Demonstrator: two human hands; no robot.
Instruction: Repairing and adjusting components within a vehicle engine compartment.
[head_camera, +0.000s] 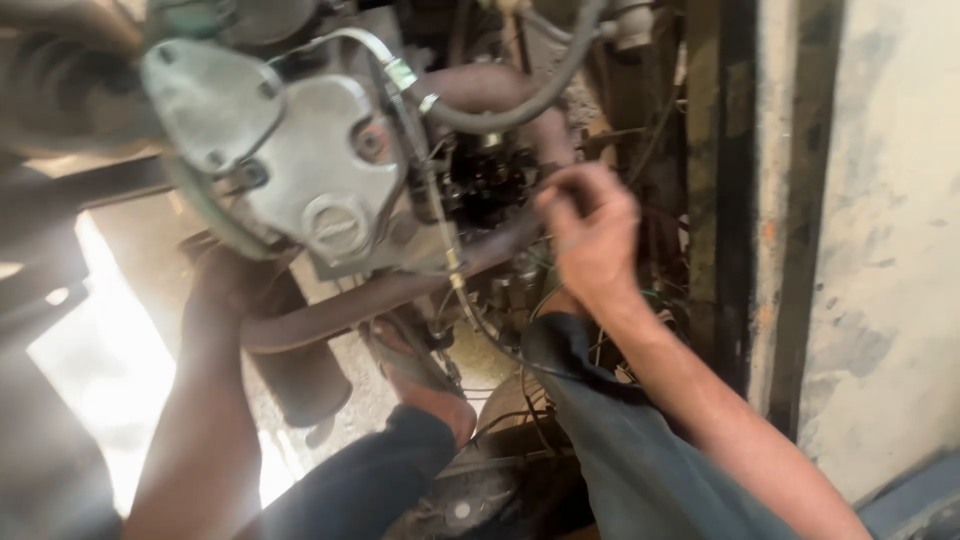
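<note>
Figure: work on the underside of an engine assembly, viewed from the worker's head. Nearest the viewer, two legs in dark trousers (640, 450) extend into the scene, one bare foot (425, 385) braced against the lower pipework. On the left, the left hand (235, 280) reaches up behind a rust-brown pipe (380, 295) just below the pale grey cast housing (320, 170); its fingers are hidden by the pipe and glare, so whether it grips or merely steadies cannot be told. On the right, the right hand (590, 235) is curled narrow, fingertips pinched at a dark, oily cluster of fittings (490, 180) at the centre of the assembly; the picture is blurred, and any small part or tool between the fingers cannot be made out. A thin braided line (440, 215) runs down beside the housing, between the two hands. Farther up, a grey hose (530, 95) loops over a second brown pipe. A dark steel post (720, 200) and a stained plaster wall (880, 250) close the right side. Judged from the posture, the step in hand is fingertip work on a fastener or connector within the dark cluster, with the left arm bracing. The next move would call for a steady, sure pinch in a cramped, greasy recess, keeping clear of the braided line.
</note>
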